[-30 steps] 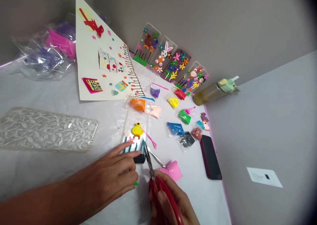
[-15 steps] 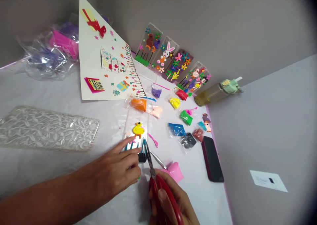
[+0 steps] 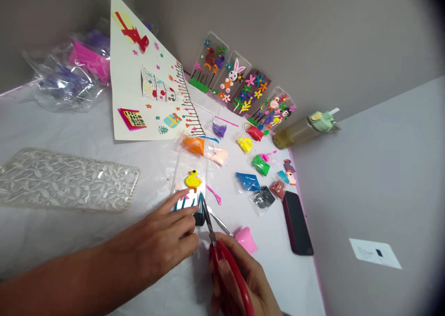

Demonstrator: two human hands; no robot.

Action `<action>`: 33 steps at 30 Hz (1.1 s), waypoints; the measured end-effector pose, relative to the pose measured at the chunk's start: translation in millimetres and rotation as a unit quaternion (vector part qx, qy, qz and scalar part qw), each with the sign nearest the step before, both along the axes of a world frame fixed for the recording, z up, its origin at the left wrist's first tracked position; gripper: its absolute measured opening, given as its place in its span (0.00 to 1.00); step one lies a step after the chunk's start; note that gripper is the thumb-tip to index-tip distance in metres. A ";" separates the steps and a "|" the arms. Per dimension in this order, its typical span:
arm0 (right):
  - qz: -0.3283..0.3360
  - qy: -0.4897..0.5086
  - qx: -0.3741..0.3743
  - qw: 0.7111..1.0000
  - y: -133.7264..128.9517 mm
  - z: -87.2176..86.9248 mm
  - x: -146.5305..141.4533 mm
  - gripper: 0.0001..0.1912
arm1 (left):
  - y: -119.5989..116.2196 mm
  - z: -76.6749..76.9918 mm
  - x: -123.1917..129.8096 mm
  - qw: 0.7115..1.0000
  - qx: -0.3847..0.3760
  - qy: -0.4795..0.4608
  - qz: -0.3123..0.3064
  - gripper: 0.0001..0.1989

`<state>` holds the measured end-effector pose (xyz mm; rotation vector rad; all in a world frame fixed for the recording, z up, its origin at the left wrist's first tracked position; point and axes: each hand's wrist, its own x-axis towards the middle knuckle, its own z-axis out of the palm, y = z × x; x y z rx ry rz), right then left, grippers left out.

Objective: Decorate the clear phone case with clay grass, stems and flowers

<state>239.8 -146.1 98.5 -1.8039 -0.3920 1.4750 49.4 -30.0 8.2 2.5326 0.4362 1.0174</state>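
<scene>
My right hand (image 3: 243, 274) is closed round the red handles of scissors (image 3: 212, 237), whose blade tips touch the teal strips near the lower end of a clear phone case (image 3: 189, 163). My left hand (image 3: 170, 235) lies on that case from the left, fingers apart, its fingertips beside the teal strips. On the case a yellow clay duck (image 3: 193, 179) with an orange base shows above my fingers. A black piece (image 3: 199, 219) sits at the case's bottom, partly under my left fingers. Beside the blades lies a silver tool (image 3: 221, 222).
Bagged clay lumps, among them orange (image 3: 193, 145) and blue (image 3: 248, 181), lie beyond the case. A black phone (image 3: 298, 223) and a bottle (image 3: 302, 130) stand right. At left lies a textured clear case (image 3: 69, 179); a decorated card (image 3: 139, 93) and decorated cases (image 3: 250, 91) are behind.
Both hands and the scissors are almost where they were. The scissor tips have shifted very slightly left and up, and the pink packet is less covered by my right hand.
</scene>
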 end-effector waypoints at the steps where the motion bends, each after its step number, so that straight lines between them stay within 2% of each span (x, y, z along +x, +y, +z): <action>1: 0.008 0.001 0.005 1.000 0.7 -0.3 0.8 0.35 | 0.4 -0.4 -0.1 1.000 -0.001 0.001 -0.005 0.12; 8: 0.059 -0.018 0.005 0.998 7.1 2.1 5.4 0.36 | -1.6 -2.7 0.5 1.000 -0.011 0.004 -0.001 0.13; 12: 0.099 -0.025 -0.008 0.995 9.6 -1.2 11.0 0.38 | -2.8 -3.6 0.1 0.999 -0.022 0.026 0.004 0.13; 17: 0.133 -0.036 -0.001 0.990 8.7 -4.9 16.3 0.37 | -2.9 -3.7 -0.4 0.999 -0.024 0.035 0.001 0.13; 24: 0.096 -0.062 -0.010 0.993 7.7 -4.3 13.3 0.35 | -3.4 -5.3 -1.2 0.999 -0.026 0.041 -0.001 0.13; 30: 0.133 -0.053 -0.028 0.989 6.1 -6.7 18.8 0.40 | -1.8 -2.5 -2.9 0.999 -0.025 0.045 -0.014 0.12; 33: 0.129 -0.057 -0.023 0.990 4.5 -9.0 20.7 0.40 | -1.6 -3.1 -2.6 0.998 -0.025 0.047 -0.014 0.12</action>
